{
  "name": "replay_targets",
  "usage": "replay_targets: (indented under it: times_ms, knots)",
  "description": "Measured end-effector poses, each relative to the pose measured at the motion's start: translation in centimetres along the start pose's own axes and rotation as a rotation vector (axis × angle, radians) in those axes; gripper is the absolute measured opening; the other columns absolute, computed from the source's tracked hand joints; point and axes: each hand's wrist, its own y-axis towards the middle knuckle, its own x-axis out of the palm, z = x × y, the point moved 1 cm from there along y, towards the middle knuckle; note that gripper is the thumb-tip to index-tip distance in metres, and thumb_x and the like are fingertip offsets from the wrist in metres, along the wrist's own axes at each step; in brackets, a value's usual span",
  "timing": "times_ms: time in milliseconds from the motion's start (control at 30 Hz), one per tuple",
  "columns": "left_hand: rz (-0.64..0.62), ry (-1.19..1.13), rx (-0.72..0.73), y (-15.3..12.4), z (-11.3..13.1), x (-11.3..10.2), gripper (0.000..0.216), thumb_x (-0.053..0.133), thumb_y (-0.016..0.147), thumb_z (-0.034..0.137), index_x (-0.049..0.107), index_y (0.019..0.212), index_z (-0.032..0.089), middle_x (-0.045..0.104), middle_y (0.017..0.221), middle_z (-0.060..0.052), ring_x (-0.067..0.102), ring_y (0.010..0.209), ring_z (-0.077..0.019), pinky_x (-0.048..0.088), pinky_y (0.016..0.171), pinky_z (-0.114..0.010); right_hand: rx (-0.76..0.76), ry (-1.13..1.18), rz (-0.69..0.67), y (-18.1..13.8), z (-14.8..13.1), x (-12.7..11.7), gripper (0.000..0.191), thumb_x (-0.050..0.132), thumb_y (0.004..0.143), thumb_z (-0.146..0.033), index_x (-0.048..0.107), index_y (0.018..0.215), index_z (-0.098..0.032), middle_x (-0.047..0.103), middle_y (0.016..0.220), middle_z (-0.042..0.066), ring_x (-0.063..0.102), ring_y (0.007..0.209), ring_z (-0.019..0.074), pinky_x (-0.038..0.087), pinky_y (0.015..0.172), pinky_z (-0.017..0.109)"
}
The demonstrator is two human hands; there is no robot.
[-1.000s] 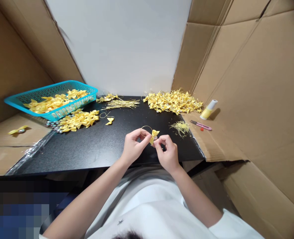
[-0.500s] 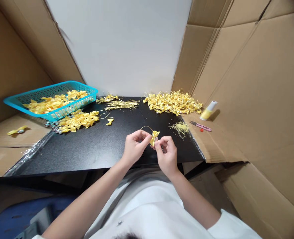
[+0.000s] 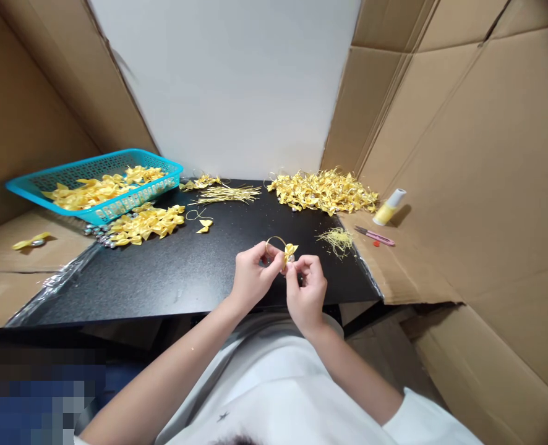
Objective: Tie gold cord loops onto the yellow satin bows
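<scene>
Near the front of the black table, my left hand (image 3: 258, 269) and my right hand (image 3: 307, 287) meet around a small yellow ribbon bow (image 3: 291, 250). A silver bell (image 3: 291, 258) shows at the bow's lower side. From the bow a thin gold cord (image 3: 274, 238) arches up and back over my left fingers. My left thumb and forefinger pinch the bow's left side; part of the bow is hidden behind them. The right thumb and forefinger pinch close under the bell, and what exactly lies between them is hard to see.
A blue basket (image 3: 139, 154) of yellow bows stands at back left, with more bows (image 3: 148, 224) and silver bells (image 3: 101, 233) before it. Gold cords (image 3: 227, 194), a bow heap (image 3: 325, 190), cord clippings (image 3: 338, 240), pink snips (image 3: 376, 235) and a thread spool (image 3: 389, 209) lie beyond and rightward.
My right hand has shifted slightly left, closer to my left hand. The bow has turned, so its bell shows more, and the cord loop sits nearer my left fingers.
</scene>
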Motion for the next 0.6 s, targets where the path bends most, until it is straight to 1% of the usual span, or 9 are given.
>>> replay_targets:
  times_ms: [100,267,467,600]
  knots:
    - [0.020,0.081,0.044,-0.07,0.30,-0.03,0.017,0.060,0.078,0.018,0.060,0.061,0.019,0.065,0.056,0.002,0.053,0.051,-0.0099,0.042,0.055,-0.021,-0.026,-0.031,0.015,0.09,-0.26,0.04,0.010,0.054,0.088,-0.023,0.046,0.082,-0.022,0.055,0.067,-0.003,0.059,0.061,0.0123,0.051,0.062,0.024]
    - [0.042,0.132,0.063,-0.20,0.24,0.05,0.017,0.060,0.080,0.020,0.062,0.063,0.019,0.067,0.058,0.002,0.052,0.050,-0.0100,0.040,0.054,-0.022,-0.068,-0.078,0.044,0.13,-0.54,0.08,0.010,0.053,0.088,-0.020,0.046,0.081,-0.022,0.056,0.066,-0.003,0.057,0.058,0.0112,0.049,0.059,0.022]
    - [0.036,0.148,0.085,-0.28,0.20,0.15,0.017,0.062,0.079,0.020,0.061,0.062,0.018,0.065,0.058,0.002,0.053,0.051,-0.0101,0.040,0.053,-0.022,-0.086,-0.102,0.057,0.26,-0.64,0.26,0.009,0.053,0.087,-0.019,0.047,0.081,-0.022,0.057,0.067,-0.003,0.058,0.059,0.0116,0.048,0.059,0.022]
    - [0.001,0.068,0.034,-0.24,0.00,0.19,0.018,0.060,0.081,0.022,0.061,0.064,0.017,0.066,0.060,0.000,0.055,0.054,-0.0107,0.043,0.056,-0.022,-0.082,-0.106,0.047,0.25,-0.57,0.29,0.009,0.053,0.088,-0.019,0.047,0.082,-0.022,0.056,0.066,-0.003,0.058,0.059,0.0117,0.048,0.059,0.022]
